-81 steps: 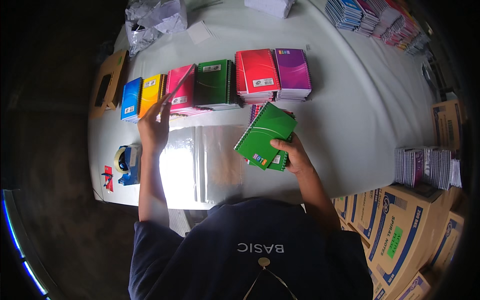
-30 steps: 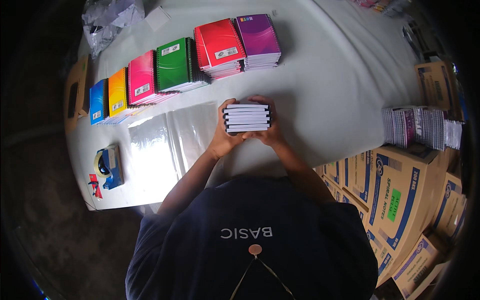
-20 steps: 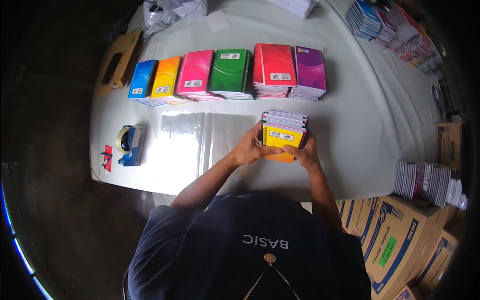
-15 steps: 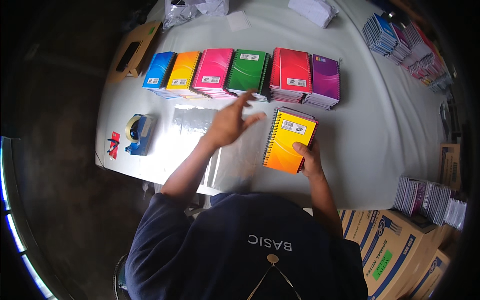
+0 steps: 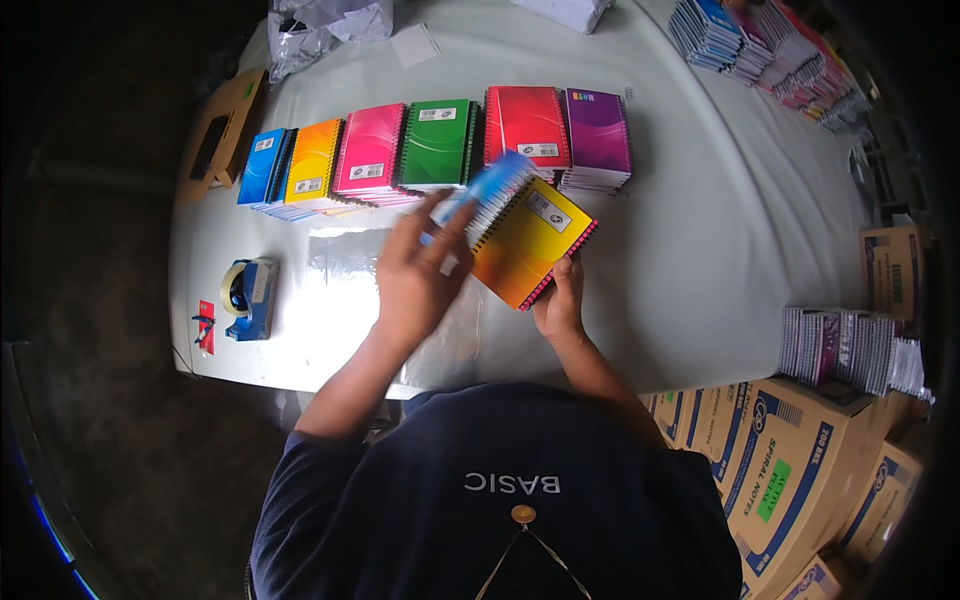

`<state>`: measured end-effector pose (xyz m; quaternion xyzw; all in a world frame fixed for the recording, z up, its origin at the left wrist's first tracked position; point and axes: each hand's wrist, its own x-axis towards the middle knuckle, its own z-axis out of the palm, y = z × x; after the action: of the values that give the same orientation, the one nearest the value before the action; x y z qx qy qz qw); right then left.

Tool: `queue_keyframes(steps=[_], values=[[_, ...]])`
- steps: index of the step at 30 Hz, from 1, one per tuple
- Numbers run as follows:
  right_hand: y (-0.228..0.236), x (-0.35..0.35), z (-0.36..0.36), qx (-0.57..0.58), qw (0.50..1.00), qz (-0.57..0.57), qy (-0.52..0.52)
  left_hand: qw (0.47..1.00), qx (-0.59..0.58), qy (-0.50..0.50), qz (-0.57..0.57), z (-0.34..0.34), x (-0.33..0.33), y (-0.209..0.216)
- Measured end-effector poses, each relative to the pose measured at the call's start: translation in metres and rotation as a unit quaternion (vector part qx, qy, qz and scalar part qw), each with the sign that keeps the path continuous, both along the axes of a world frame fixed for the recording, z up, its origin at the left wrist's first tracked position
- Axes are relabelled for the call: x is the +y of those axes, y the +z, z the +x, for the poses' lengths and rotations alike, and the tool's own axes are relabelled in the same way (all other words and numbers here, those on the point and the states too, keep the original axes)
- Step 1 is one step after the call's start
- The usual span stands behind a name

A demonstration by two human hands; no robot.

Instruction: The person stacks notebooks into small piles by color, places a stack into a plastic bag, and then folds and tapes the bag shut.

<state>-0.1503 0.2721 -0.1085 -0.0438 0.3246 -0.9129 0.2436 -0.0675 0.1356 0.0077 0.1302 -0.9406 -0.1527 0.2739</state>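
Observation:
My right hand [image 5: 562,302] grips a small stack of spiral notebooks, with a yellow-orange notebook [image 5: 532,240] on top and a pink spiral along its right edge. In my left hand [image 5: 418,265] is a blue spiral notebook [image 5: 496,188], tilted and smeared by motion, close against the stack's upper left side. Beyond my hands runs a row of notebook piles: blue [image 5: 262,165], orange [image 5: 313,160], pink [image 5: 370,145], green [image 5: 437,145], red [image 5: 525,120] and purple [image 5: 598,140].
A blue tape dispenser [image 5: 255,300] and a red card [image 5: 206,325] with a dark object lie at the left. A cardboard piece [image 5: 235,115] holds a phone-like object. More notebooks [image 5: 705,35] stand far right; cartons [image 5: 790,470] sit lower right. Plastic bags [image 5: 350,20] lie at the back.
My left hand, empty before, now holds a blue notebook and has come to the stack. The blue pile's top label sits differently. The held stack has tilted clockwise; the whole view has shifted.

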Motion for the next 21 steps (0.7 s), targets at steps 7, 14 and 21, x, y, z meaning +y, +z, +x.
queue_keyframes(steps=[7,14,21], values=[[0.015,0.02,-0.007,-0.064,0.992,0.054,0.095,0.999,0.006,0.001,0.039,-0.019,-0.03,0.008],[-0.001,0.027,0.001,-0.041,0.982,0.05,0.175,0.883,-0.196,0.392,-0.166,0.071,-0.299,-0.049],[0.022,0.012,0.016,-0.077,0.983,0.07,0.152,0.917,-0.015,0.36,-0.168,0.061,-0.216,0.017]])
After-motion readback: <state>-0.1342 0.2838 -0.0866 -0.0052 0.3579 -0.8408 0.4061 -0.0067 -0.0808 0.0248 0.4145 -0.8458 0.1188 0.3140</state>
